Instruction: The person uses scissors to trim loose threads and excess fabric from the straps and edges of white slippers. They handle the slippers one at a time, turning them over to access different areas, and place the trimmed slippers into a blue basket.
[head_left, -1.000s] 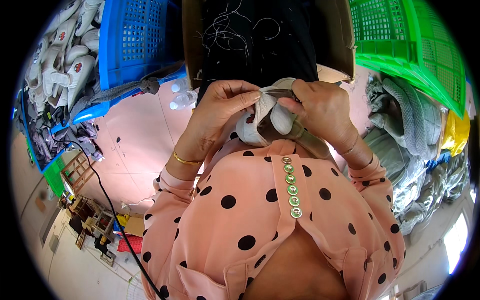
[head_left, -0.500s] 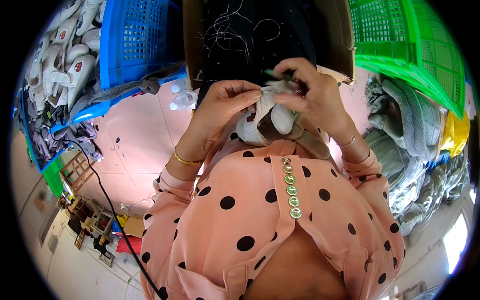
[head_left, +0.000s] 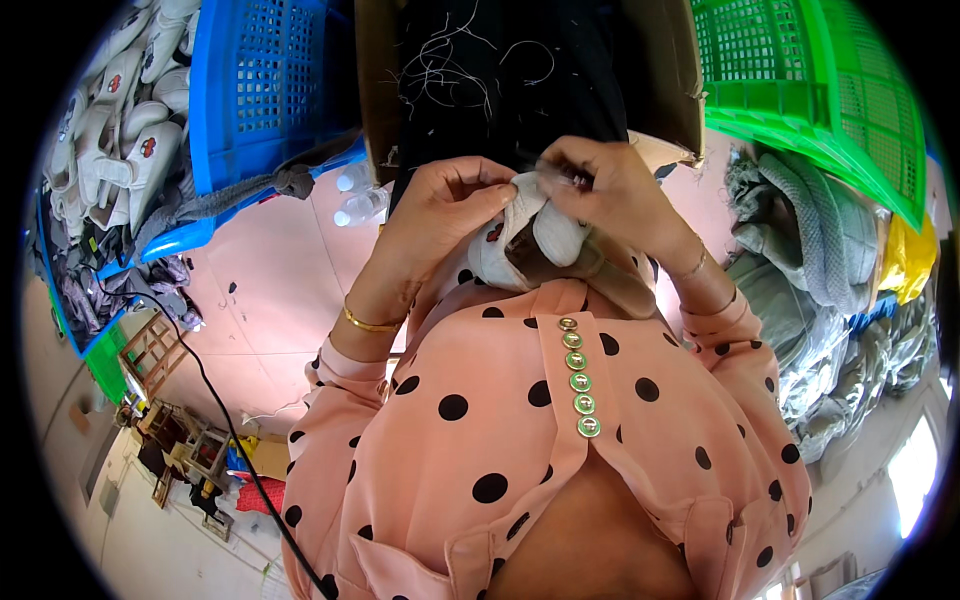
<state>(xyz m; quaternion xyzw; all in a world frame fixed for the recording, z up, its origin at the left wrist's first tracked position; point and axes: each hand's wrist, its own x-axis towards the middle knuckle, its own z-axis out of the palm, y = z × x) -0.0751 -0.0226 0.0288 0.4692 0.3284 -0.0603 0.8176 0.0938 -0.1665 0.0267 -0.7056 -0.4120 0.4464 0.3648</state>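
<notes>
Both hands hold a small white slipper (head_left: 530, 235) against the chest: left hand (head_left: 440, 205) fingers wrapped around its side, right hand (head_left: 610, 190) pinching its upper edge, perhaps a thread. It looks soft, light; best gripped by the sole.

Blue crate (head_left: 265, 90) upper left, green crate (head_left: 800, 80) upper right, cardboard box (head_left: 520, 60) between; plastic bottles (head_left: 358, 195) on pink floor (head_left: 270, 300).

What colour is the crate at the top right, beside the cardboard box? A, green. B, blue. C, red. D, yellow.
A: the crate right of the cardboard box is green; the blue crate stands on the box's left side.
</notes>
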